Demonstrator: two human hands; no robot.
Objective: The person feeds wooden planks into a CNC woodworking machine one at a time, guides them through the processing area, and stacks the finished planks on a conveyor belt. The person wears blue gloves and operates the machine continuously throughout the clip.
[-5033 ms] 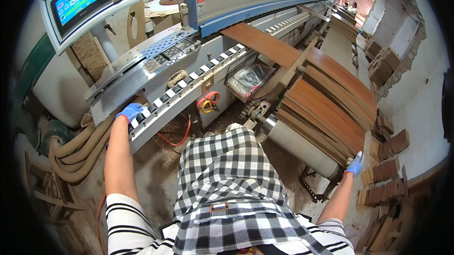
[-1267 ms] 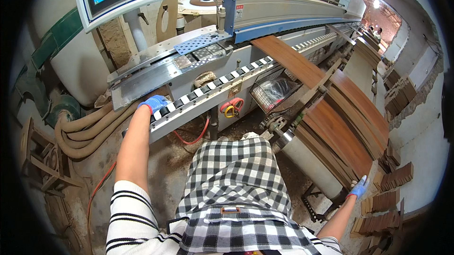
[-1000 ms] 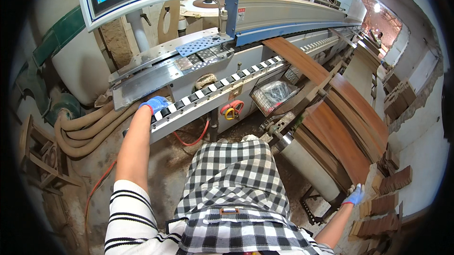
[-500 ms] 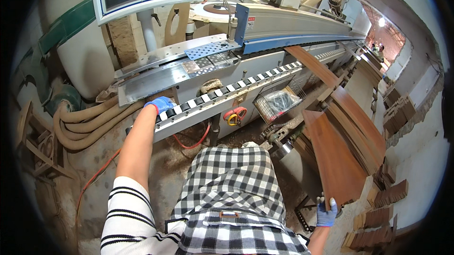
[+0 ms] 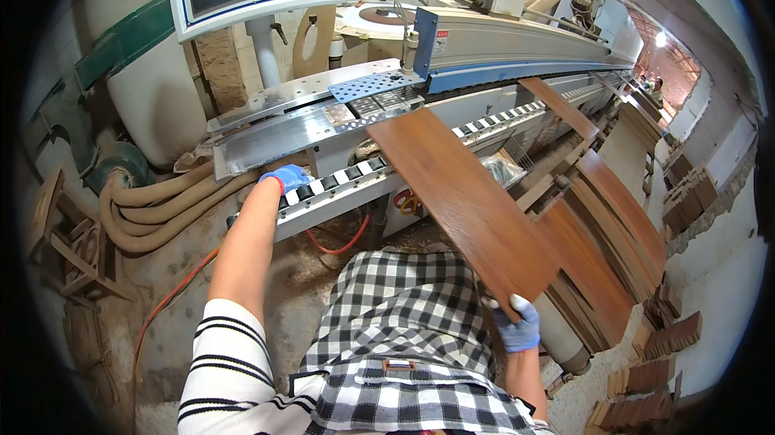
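Across the middle of the frame a long brown wood panel point(image 5: 460, 201) slants from the roller conveyor point(image 5: 339, 189) at centre down to the lower right. The right hand point(image 5: 517, 326), in a blue glove, is closed around the panel's near corner. The left hand point(image 5: 284, 178), also gloved, rests flat on the conveyor's left end, holding nothing. The panel looks stiff, smooth-faced and fairly heavy for one hand; gripping its long edges nearer the middle would likely steady it better.
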